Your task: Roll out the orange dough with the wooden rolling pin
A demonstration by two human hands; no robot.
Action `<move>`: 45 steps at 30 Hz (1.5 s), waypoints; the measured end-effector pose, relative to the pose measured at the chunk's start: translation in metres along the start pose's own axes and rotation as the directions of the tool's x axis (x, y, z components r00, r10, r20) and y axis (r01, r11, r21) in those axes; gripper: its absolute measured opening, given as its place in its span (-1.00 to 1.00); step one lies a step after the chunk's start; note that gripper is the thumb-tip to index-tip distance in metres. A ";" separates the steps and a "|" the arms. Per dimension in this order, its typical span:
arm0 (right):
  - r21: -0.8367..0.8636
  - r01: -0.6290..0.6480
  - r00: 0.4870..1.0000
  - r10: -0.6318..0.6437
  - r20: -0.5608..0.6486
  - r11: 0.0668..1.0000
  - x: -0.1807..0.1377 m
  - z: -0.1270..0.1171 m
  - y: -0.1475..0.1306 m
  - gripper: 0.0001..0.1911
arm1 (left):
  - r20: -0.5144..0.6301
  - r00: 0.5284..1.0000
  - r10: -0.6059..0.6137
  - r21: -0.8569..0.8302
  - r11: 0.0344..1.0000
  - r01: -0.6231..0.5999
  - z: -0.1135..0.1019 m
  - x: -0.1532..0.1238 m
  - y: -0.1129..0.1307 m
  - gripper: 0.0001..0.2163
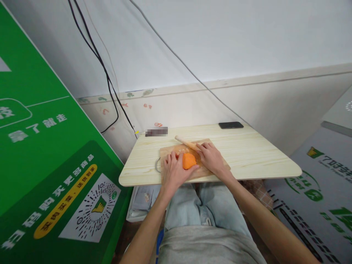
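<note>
A smooth orange lump of dough [189,161] sits on a wooden cutting board [219,160]. My left hand [175,169] curves round its left and near sides, with the thumb along the near edge. A slim wooden rolling pin [187,142] slants across the far part of the board, its near end hidden beneath my right hand [210,157]. The right fingers are bent over the pin, close to the dough's right side. Pale crumbs or bits [183,150] lie on the board behind the dough. A metal handle [157,165] sticks out at the board's left.
A pale wood-grain table [255,157] carries the board. At the back lie a black phone [231,125] and a dark blurred-out item [156,132]. A green panel [55,146] rises on the left, a printed grey panel [324,176] on the right. Cables [106,73] hang by the wall.
</note>
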State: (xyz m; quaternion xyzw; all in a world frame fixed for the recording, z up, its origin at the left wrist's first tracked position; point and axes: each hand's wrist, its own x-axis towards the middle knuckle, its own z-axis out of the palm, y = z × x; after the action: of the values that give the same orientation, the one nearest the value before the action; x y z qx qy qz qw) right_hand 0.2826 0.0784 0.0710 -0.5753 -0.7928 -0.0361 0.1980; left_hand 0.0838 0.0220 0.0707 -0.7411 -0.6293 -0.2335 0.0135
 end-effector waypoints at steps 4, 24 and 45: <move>0.007 0.011 1.000 -0.011 -0.013 1.000 -0.001 -0.001 0.000 -0.54 | 0.016 0.998 0.064 -0.034 0.997 -0.063 -0.001 0.001 -0.001 -0.52; 0.070 0.110 0.991 -0.115 0.072 0.991 0.001 -0.015 -0.016 -0.68 | 0.092 0.976 0.199 -0.024 0.980 -0.198 -0.006 0.002 -0.003 -0.67; 0.034 0.054 0.999 -0.054 -0.002 0.998 -0.008 -0.002 -0.021 -0.64 | 0.078 0.975 0.207 -0.048 0.978 -0.203 -0.005 -0.001 -0.002 -0.63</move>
State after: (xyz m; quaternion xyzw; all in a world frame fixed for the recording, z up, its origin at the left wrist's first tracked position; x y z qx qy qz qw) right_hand 0.2655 0.0632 0.0732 -0.5503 -0.8083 -0.0284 0.2072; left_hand 0.0799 0.0196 0.0742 -0.8112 -0.5448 -0.2124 -0.0031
